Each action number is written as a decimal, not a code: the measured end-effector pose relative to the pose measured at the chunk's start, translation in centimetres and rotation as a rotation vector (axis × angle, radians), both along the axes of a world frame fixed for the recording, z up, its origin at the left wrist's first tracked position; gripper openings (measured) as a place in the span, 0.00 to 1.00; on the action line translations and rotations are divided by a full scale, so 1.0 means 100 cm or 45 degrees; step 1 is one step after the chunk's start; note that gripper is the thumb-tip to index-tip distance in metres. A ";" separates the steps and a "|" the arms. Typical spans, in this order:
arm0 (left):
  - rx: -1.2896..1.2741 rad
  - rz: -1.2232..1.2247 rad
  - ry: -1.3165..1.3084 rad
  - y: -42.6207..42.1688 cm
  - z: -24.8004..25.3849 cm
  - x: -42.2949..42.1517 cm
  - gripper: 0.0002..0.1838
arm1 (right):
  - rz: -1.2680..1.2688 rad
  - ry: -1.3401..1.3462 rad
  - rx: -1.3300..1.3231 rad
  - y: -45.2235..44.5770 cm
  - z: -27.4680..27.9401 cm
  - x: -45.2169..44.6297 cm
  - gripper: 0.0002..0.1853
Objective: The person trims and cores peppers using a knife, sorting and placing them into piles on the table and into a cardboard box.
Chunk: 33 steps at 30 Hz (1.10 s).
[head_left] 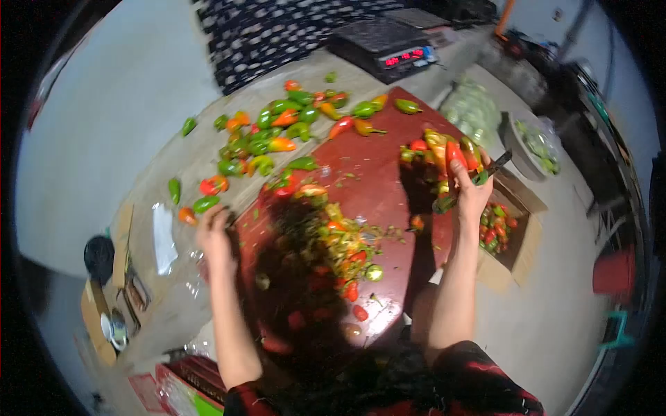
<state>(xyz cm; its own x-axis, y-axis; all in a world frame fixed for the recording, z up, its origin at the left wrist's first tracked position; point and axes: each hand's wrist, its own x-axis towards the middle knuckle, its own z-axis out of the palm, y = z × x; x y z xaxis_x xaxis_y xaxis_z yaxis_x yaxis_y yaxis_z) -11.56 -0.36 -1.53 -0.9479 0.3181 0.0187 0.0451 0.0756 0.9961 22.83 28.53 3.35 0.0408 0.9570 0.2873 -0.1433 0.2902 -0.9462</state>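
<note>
My left hand (215,232) is at the left edge of the red board (378,201), its fingers apart and a little blurred. Just beyond its fingertips lie a green pepper (206,204) and an orange pepper (186,215). Over the board's right side, my right hand (473,194) is closed around a knife (498,163), its dark blade pointing up and right. A red pepper (454,154) shows at the thumb of that hand, seemingly held with the knife. Cut pepper pieces and seedy scraps (347,246) cover the middle of the board, partly in shadow.
Many whole peppers (267,135) are spread on the grey surface beyond the board. A digital scale (381,48) stands at the back. On the right are a cardboard box (524,239) holding peppers, a bowl (520,149) and a plastic bag (472,107). A white mug (114,333) stands lower left.
</note>
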 end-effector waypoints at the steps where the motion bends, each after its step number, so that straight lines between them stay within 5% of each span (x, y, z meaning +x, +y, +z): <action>1: -0.118 0.061 0.292 -0.006 -0.014 -0.024 0.14 | -0.182 0.013 -0.075 0.007 0.005 0.021 0.31; 2: -0.236 0.047 0.419 -0.014 -0.025 -0.053 0.15 | -0.368 0.153 -0.013 0.028 -0.012 0.040 0.33; 4: -0.428 0.015 0.530 -0.025 -0.038 -0.101 0.17 | -0.736 -0.242 -0.147 0.055 -0.042 0.082 0.49; 7: -1.158 0.136 0.983 -0.012 -0.021 -0.100 0.22 | -0.863 -0.613 -0.197 0.047 -0.040 0.093 0.48; 9: -1.227 -0.069 0.979 -0.010 -0.033 -0.110 0.25 | -0.808 -0.627 -0.102 0.040 -0.034 0.083 0.48; 11: -1.509 -0.108 1.092 -0.004 -0.036 -0.100 0.28 | -0.802 -0.610 0.047 0.040 -0.034 0.072 0.36; 14: -1.659 -0.169 0.972 0.003 -0.015 -0.089 0.32 | -0.544 -0.541 -0.024 0.029 -0.017 0.057 0.30; 19: -1.607 -0.254 1.279 -0.016 -0.021 -0.110 0.33 | -0.213 -0.522 -0.034 0.010 -0.002 0.026 0.22; 21: -1.096 -0.150 1.027 -0.017 -0.017 -0.104 0.31 | -0.047 -0.421 -0.102 0.004 0.003 0.016 0.21; 22: -1.097 -0.152 1.028 -0.018 -0.013 -0.098 0.31 | -0.018 -0.449 -0.050 0.002 0.004 0.011 0.19; 24: -0.183 -0.093 0.119 -0.026 -0.005 -0.081 0.28 | 0.057 -0.523 -0.053 -0.005 0.001 0.003 0.17; 25: -0.184 -0.092 0.114 -0.028 0.002 -0.061 0.28 | 0.107 -0.527 -0.081 -0.007 -0.004 -0.004 0.15; 27: 0.459 -0.155 -0.236 -0.022 0.012 -0.008 0.28 | 0.197 -0.697 -0.024 -0.015 -0.009 -0.017 0.12; 31: 0.558 -0.373 -0.439 -0.014 0.002 0.059 0.25 | 0.392 -1.110 0.054 -0.052 -0.004 -0.046 0.15; 33: 0.384 -0.536 -0.282 -0.007 0.001 0.073 0.20 | 0.490 -1.186 0.105 -0.072 -0.006 -0.065 0.13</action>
<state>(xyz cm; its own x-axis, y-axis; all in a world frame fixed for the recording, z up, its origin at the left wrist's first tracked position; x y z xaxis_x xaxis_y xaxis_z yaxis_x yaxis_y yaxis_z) -4.27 -1.01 -1.43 -0.7318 0.6813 -0.0177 -0.2033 -0.1934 0.9598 16.37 21.30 2.71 -0.5408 0.8335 0.1130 0.5444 0.4492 -0.7084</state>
